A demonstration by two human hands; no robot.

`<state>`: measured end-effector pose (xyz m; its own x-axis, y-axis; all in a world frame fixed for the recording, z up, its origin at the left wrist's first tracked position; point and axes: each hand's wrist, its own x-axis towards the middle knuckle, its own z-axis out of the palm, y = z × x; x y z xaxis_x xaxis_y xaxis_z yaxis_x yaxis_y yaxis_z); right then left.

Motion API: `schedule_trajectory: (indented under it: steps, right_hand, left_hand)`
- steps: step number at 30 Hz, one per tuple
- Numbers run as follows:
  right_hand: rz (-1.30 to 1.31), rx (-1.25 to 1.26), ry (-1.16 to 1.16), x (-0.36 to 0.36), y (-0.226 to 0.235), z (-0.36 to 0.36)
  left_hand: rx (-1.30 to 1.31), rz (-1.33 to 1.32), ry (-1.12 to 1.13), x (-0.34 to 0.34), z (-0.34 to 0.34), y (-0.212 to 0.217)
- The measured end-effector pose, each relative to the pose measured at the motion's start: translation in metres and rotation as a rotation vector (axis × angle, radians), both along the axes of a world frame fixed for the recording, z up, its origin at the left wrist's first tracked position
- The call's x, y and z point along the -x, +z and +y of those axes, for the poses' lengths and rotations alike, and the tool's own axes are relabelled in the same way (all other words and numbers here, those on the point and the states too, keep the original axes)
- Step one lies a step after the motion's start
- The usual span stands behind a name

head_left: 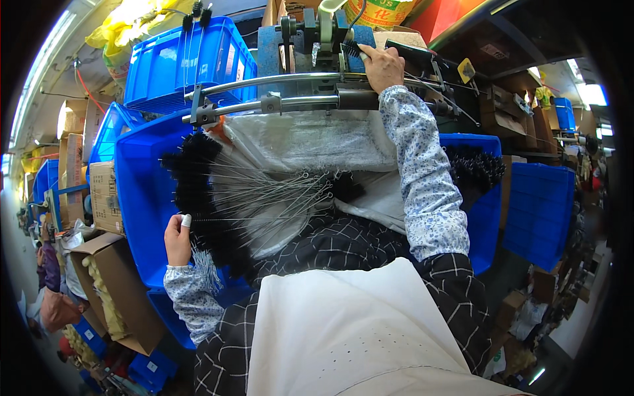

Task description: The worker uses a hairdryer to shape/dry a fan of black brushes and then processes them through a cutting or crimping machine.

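Observation:
My right hand (384,68) reaches to the machine (308,41) at the far side. Its thumb and fingers pinch beside a small black bristle brush (351,49). Low at the left, my left hand (177,240) has a white cover on one fingertip. Its fingers are closed at the end of a thin twisted wire (218,220), which runs rightward over black bristles. Before me lies a large pile of wire brushes (197,173), black bristle heads to the left, looped wire ends toward the middle. Thin bare wires (207,269) hang beside my left wrist.
Two steel rods (284,103) cross in front of the machine. A large blue bin (142,191) surrounds the pile, with white plastic sheeting (323,138) over it. Another blue crate (188,63) stands back left; more black brushes (475,168) lie at right. Someone in purple sits far left.

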<state>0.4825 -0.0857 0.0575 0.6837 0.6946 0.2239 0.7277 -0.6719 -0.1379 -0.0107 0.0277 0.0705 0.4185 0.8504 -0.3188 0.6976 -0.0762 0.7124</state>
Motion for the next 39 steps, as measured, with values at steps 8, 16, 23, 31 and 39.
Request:
schedule_trajectory:
  steps: [8, 16, 23, 31, 39]
  right_hand:
    - [-0.089, 0.104, 0.092, -0.026, -0.016, 0.002]
    - [0.008, -0.011, -0.124, -0.016, -0.004, -0.027]
    - [0.07, -0.176, -0.102, -0.004, -0.016, -0.012]
    - [0.069, -0.171, -0.1, 0.015, -0.013, 0.008]
    - [0.036, -0.164, -0.104, 0.045, -0.008, 0.035]
  left_hand:
    - [-0.209, -0.615, 0.33, -0.018, 0.019, 0.047]
    - [-0.348, -0.974, 0.515, -0.007, 0.027, 0.086]
    - [-0.312, -1.027, 0.495, -0.034, 0.023, 0.077]
    - [-0.311, -1.059, 0.533, -0.018, 0.023, 0.077]
    - [-0.281, -1.071, 0.509, -0.038, 0.018, 0.077]
